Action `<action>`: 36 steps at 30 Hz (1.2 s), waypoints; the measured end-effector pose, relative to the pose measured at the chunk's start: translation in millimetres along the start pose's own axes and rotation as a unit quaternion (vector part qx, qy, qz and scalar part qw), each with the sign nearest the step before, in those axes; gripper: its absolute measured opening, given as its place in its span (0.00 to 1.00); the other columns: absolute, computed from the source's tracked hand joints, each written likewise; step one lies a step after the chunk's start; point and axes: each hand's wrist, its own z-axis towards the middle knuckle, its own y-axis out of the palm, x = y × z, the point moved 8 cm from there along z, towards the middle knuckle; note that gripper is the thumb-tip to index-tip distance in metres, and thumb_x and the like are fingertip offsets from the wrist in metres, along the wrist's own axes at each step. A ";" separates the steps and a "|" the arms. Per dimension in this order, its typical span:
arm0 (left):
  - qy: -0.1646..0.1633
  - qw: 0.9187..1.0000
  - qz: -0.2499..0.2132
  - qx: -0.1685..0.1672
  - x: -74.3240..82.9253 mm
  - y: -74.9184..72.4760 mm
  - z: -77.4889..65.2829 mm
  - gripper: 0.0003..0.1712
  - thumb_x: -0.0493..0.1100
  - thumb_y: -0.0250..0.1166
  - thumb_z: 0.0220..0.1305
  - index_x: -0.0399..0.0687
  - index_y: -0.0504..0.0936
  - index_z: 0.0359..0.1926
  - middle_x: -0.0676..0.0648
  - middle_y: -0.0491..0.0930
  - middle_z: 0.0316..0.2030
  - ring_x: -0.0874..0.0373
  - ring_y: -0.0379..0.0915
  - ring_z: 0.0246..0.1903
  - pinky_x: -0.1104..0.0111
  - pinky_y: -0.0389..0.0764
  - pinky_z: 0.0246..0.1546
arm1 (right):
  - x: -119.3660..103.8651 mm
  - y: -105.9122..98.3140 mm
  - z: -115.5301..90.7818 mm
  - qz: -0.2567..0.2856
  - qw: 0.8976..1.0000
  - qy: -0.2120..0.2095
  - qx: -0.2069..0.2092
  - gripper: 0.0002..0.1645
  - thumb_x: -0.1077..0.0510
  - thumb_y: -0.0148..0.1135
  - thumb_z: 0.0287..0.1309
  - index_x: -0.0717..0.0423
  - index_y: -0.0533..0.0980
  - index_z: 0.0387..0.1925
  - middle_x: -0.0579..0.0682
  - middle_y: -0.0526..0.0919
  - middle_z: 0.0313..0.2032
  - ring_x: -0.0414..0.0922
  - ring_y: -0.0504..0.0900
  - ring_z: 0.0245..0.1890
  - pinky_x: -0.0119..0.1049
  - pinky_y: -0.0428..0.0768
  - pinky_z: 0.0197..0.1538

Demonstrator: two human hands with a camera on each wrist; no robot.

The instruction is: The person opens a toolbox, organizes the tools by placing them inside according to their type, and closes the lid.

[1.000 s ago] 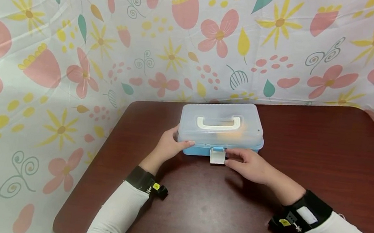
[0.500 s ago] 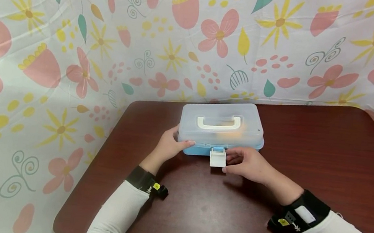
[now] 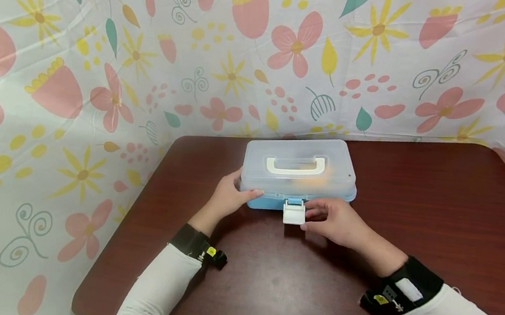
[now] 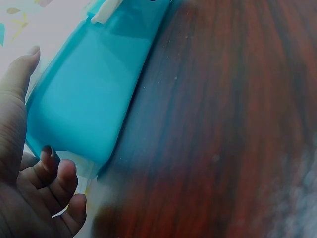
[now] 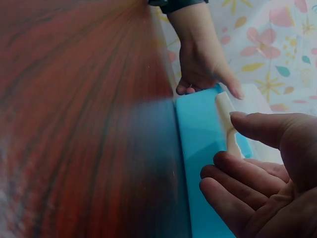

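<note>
A toolbox (image 3: pixel 256 168) with a cloudy clear lid, white handle (image 3: pixel 295 171) and light blue base (image 3: pixel 266 203) stands on the table. My left hand (image 3: pixel 228 196) grips its left end, the thumb along the front lid edge and the fingers round the side. At the front, the white latch (image 3: pixel 294 215) sticks out from the box. My right hand (image 3: pixel 336 221) holds the latch at its right side, thumb at the lower corner and fingers near the hinge. In the right wrist view the thumb tip meets the latch's edge. Something orange shows blurred through the lid.
The dark red-brown table (image 3: pixel 265 294) has rounded corners. A white cloth (image 3: pixel 228 45) with a flower print hangs right behind the toolbox and along the left side.
The latch tilted outward and down in the first half second, then rose slightly. My right hand shifted a little with it; my left hand and the toolbox stayed put.
</note>
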 end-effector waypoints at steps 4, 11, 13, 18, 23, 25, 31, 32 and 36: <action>-0.002 1.000 -0.004 -0.001 -0.4 0.3 0.0 0.42 0.64 0.77 0.54 0.74 0.72 0.69 0.52 0.84 0.50 0.54 0.80 0.44 0.62 0.85 0.39 | -0.2 0.5 0.4 -0.004 1.000 -0.003 -0.005 0.29 0.57 0.78 0.54 0.61 0.81 0.57 0.54 0.90 0.48 0.50 0.89 0.52 0.32 0.82 0.51; -0.003 1.000 -0.003 -0.005 -2.6 0.3 0.3 0.43 0.65 0.77 0.54 0.73 0.72 0.70 0.52 0.84 0.51 0.55 0.80 0.45 0.63 0.85 0.40 | -2.5 -0.7 -0.2 -0.045 0.999 -0.012 0.019 0.21 0.52 0.72 0.63 0.58 0.83 0.54 0.53 0.90 0.49 0.49 0.89 0.51 0.46 0.84 0.54; -0.007 1.000 -0.001 -0.003 -2.9 -0.1 0.1 0.43 0.66 0.77 0.53 0.74 0.72 0.70 0.52 0.84 0.50 0.54 0.80 0.44 0.62 0.85 0.39 | -2.2 -1.0 -0.2 -0.053 0.998 -0.013 0.025 0.20 0.48 0.69 0.66 0.56 0.84 0.52 0.53 0.90 0.48 0.49 0.89 0.51 0.48 0.85 0.53; -0.010 1.000 0.005 0.001 -2.5 -1.1 0.1 0.43 0.67 0.77 0.52 0.75 0.72 0.69 0.51 0.84 0.49 0.54 0.80 0.43 0.62 0.84 0.38 | -0.6 -1.5 1.8 -0.046 0.999 -0.005 0.029 0.17 0.47 0.62 0.72 0.54 0.86 0.46 0.49 0.91 0.41 0.43 0.86 0.39 0.37 0.83 0.43; -0.007 1.000 0.001 0.001 -0.3 -1.8 0.1 0.43 0.65 0.78 0.53 0.73 0.73 0.69 0.51 0.84 0.50 0.54 0.80 0.44 0.63 0.84 0.39 | -1.8 0.0 3.7 -0.004 1.000 0.003 0.016 0.17 0.51 0.59 0.75 0.60 0.86 0.44 0.54 0.91 0.40 0.47 0.89 0.39 0.30 0.84 0.39; -0.006 1.000 -0.001 0.000 1.2 -2.0 -0.3 0.43 0.65 0.78 0.53 0.72 0.73 0.69 0.51 0.84 0.50 0.54 0.80 0.44 0.62 0.84 0.39 | -2.6 -0.2 4.0 0.003 1.000 0.005 0.015 0.17 0.52 0.58 0.75 0.61 0.85 0.44 0.56 0.91 0.40 0.50 0.89 0.40 0.31 0.85 0.39; -0.008 1.000 -0.001 0.000 1.3 -1.9 -0.5 0.43 0.65 0.78 0.53 0.72 0.73 0.69 0.51 0.84 0.50 0.54 0.80 0.44 0.63 0.84 0.40 | -1.6 -1.0 6.6 -0.003 0.999 0.012 0.030 0.18 0.51 0.58 0.75 0.57 0.86 0.36 0.54 0.91 0.34 0.50 0.88 0.31 0.33 0.83 0.34; -0.009 1.000 0.000 0.001 1.3 -1.9 -0.6 0.43 0.66 0.78 0.53 0.72 0.73 0.69 0.51 0.84 0.50 0.54 0.80 0.44 0.63 0.84 0.40 | -1.4 -1.3 7.3 -0.005 0.999 0.014 0.034 0.18 0.50 0.58 0.75 0.56 0.86 0.34 0.54 0.91 0.32 0.49 0.86 0.28 0.34 0.83 0.32; -0.007 1.000 0.001 0.002 1.8 -2.0 -0.9 0.43 0.66 0.78 0.53 0.72 0.73 0.69 0.51 0.84 0.50 0.54 0.79 0.44 0.62 0.84 0.40 | -1.0 -2.2 9.1 -0.012 0.999 0.023 0.042 0.20 0.49 0.59 0.74 0.53 0.84 0.27 0.55 0.88 0.27 0.45 0.79 0.17 0.35 0.79 0.27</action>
